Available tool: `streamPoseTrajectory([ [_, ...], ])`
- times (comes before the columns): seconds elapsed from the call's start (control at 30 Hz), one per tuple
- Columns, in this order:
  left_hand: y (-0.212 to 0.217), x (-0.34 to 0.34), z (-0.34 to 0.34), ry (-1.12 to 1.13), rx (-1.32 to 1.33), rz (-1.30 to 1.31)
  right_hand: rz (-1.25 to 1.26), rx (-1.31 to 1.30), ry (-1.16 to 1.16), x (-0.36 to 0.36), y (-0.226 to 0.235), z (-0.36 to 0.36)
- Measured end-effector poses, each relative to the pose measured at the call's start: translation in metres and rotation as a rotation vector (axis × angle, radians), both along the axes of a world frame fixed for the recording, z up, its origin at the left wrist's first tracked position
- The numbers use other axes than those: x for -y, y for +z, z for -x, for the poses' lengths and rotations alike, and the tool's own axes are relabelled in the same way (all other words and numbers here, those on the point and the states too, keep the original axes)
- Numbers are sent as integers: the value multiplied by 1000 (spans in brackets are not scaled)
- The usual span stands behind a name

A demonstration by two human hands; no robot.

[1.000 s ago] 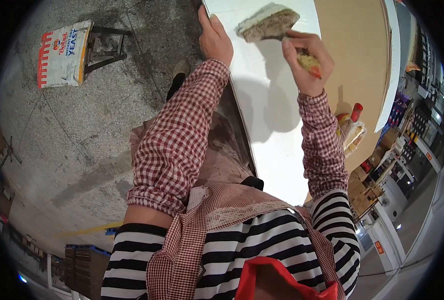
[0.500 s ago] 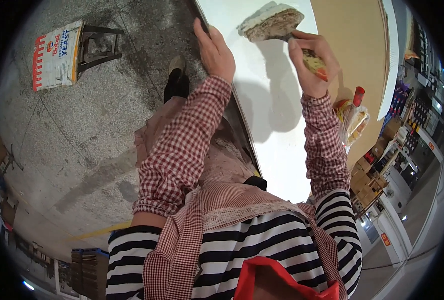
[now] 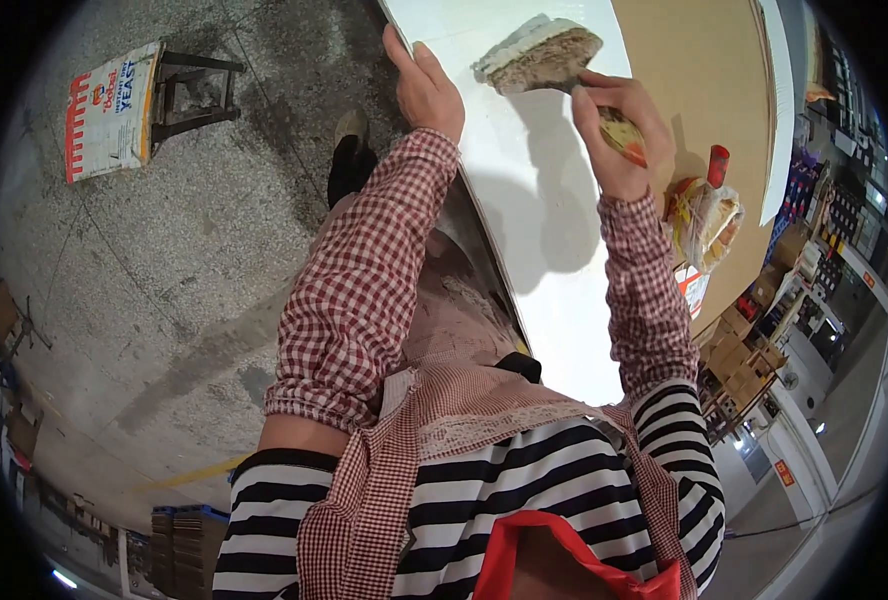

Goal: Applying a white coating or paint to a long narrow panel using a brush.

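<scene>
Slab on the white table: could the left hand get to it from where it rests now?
Probably yes. The left hand lies on the white table edge, and only bare tabletop separates it from the slab. The right hand touches the slab's far end, leaving the near side free.

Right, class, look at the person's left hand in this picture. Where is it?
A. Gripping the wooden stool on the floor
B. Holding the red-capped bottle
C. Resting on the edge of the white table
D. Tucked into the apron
C: the left hand lies with fingers over the edge of the white table, while the right hand works at the grey lump further along.
</scene>
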State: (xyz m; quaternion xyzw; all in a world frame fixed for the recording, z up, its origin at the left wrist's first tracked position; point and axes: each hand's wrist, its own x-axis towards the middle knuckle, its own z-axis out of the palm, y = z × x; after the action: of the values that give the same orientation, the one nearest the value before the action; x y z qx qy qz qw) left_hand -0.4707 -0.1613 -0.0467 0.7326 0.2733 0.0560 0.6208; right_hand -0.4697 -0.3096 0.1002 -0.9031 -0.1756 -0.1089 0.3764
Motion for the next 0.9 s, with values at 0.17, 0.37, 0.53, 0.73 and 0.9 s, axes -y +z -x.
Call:
streamPoseTrajectory([
  [0.17,-3,-1,-1,24,50,-45,95,-154,36,31,3,53],
  [0.37,-2,-1,2,37,89,-67,64,-159,-52,46,20,81],
  [0.53,-4,3,-1,45,133,-90,-90,-70,-86,19,-2,35],
  [0.73,-6,0,-1,40,89,-82,-13,-203,-56,47,-9,77],
  [0.9,-12,-7,-2,55,98,-99,61,-307,-102,58,12,113],
])
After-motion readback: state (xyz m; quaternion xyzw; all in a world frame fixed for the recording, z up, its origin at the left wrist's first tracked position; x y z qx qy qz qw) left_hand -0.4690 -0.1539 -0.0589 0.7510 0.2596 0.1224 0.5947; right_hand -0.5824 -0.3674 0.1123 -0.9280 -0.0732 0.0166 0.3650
